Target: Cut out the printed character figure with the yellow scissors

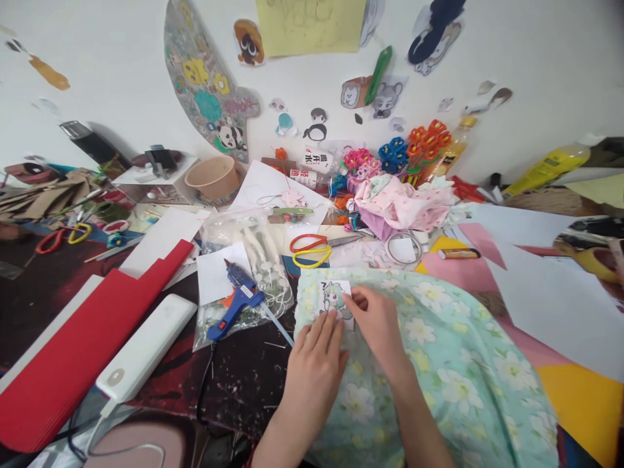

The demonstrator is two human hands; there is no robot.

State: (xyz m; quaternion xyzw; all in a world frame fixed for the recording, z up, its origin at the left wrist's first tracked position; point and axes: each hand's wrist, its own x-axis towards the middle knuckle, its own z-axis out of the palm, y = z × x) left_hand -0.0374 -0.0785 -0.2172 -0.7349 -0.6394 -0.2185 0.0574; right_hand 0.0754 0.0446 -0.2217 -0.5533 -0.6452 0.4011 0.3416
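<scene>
A small white picture card [335, 294] with a green-haired cartoon figure lies near the far left edge of a green floral cloth [458, 390]. My left hand [319, 354] lies flat with extended fingers, its fingertips on the card's lower part. At the card's right edge, my right hand [375, 315] is closed, thumb and index finger pressed together; what it pinches, if anything, is too small to make out.
Left of the cloth lie a blue glue gun [238, 300], a white power bank [146, 348] and red sheets [92, 351]. Beyond it are scissors [312, 250], a tape roll [403, 248] and a pink cloth [400, 205]. Colored paper [580, 403] lies right.
</scene>
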